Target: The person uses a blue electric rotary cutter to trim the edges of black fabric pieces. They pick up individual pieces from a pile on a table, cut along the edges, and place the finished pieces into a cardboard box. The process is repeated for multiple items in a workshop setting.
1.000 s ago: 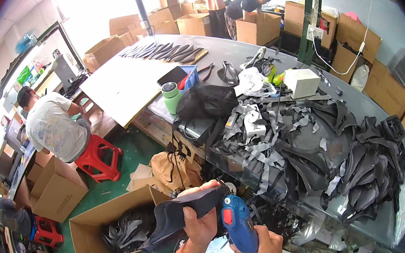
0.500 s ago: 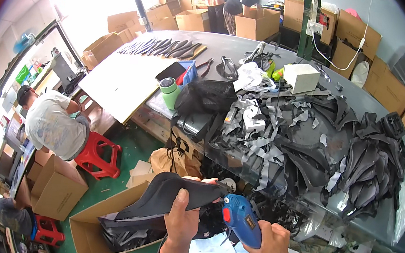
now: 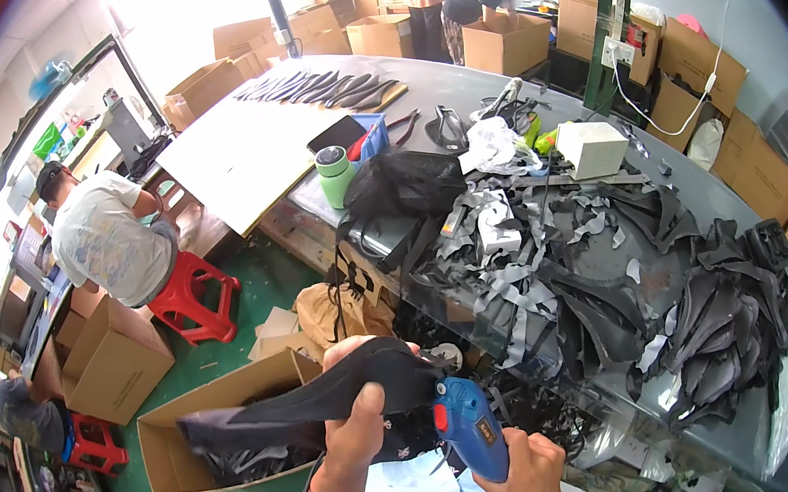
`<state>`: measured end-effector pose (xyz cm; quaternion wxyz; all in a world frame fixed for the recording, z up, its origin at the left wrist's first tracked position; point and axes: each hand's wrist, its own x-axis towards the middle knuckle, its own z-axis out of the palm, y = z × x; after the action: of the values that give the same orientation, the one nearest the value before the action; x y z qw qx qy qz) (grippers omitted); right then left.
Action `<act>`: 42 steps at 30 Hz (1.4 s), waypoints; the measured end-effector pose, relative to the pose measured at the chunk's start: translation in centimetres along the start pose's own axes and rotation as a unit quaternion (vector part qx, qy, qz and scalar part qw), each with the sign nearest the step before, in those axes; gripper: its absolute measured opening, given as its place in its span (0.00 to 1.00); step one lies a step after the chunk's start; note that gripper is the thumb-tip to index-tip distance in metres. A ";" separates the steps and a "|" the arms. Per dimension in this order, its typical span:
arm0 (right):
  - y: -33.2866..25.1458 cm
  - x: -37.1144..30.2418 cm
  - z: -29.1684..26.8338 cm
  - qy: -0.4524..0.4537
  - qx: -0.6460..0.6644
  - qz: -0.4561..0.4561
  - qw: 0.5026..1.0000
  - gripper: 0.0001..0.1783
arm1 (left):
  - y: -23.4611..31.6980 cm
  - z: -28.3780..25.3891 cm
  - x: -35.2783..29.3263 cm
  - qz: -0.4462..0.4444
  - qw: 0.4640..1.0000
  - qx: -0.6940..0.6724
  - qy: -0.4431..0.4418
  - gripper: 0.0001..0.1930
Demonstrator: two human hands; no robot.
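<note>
My left hand (image 3: 355, 428) grips a curved, black, saddle-shaped piece (image 3: 391, 374), with the thumb over its near face. One long end of the piece reaches left over an open cardboard box (image 3: 160, 443) and is blurred. My right hand (image 3: 531, 474) is wrapped round a blue handheld power tool (image 3: 474, 432) with a red button, probably an electric cutter. The tool's front end is at the right edge of the black piece; its working tip is hidden. Dark pieces and strips (image 3: 267, 465) lie inside the box below.
Black scraps (image 3: 515, 289) and stacked dark pieces (image 3: 721, 322) cover the table's right side. A green bottle (image 3: 332, 177), black bag (image 3: 406, 184) and white box (image 3: 590, 150) stand there too. One person (image 3: 113, 234) sits left on a red stool (image 3: 199, 297); two others stand behind the table.
My left hand has turned the black piece, so its right part is now raised and bent against the tool and its left end has swung. The right hand and tool have barely moved.
</note>
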<state>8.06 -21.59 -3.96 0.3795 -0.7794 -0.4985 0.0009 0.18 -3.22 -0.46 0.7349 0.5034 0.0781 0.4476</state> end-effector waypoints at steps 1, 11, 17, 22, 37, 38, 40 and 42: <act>-0.1 0.1 -0.1 0.000 0.002 -0.001 1.000 0.29 | -0.1 -0.1 -0.1 -0.008 1.000 0.021 0.013 0.14; -0.7 0.4 0.5 -0.001 0.055 0.011 0.998 0.27 | -1.6 -0.2 -0.8 -0.020 0.996 0.067 0.053 0.13; -1.0 0.6 0.3 0.004 0.062 0.014 0.998 0.27 | -1.1 -0.8 -0.8 -0.077 0.994 0.069 0.024 0.14; -1.0 1.0 -0.4 0.003 0.010 -0.017 1.000 0.26 | 0.6 -0.5 0.1 -0.115 0.986 0.120 -0.009 0.14; -0.8 0.7 0.1 -0.041 0.085 -0.020 0.995 0.25 | 0.4 -3.3 2.7 -0.048 0.878 0.373 -0.297 0.13; -1.0 0.7 0.3 -0.047 0.102 -0.009 0.994 0.25 | 0.0 -3.2 2.3 -0.029 0.878 0.379 -0.290 0.13; -1.6 1.1 0.1 -0.048 0.138 -0.002 0.989 0.25 | -0.8 -3.1 2.0 0.010 0.873 0.395 -0.284 0.13; -2.0 1.5 -0.2 -0.052 0.164 0.005 0.985 0.25 | -1.6 -3.2 1.9 0.050 0.862 0.415 -0.285 0.13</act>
<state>7.30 -20.14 -2.06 0.4753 -0.7085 -0.5065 0.1252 0.38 0.16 -2.62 0.4244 0.8709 0.0185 0.2469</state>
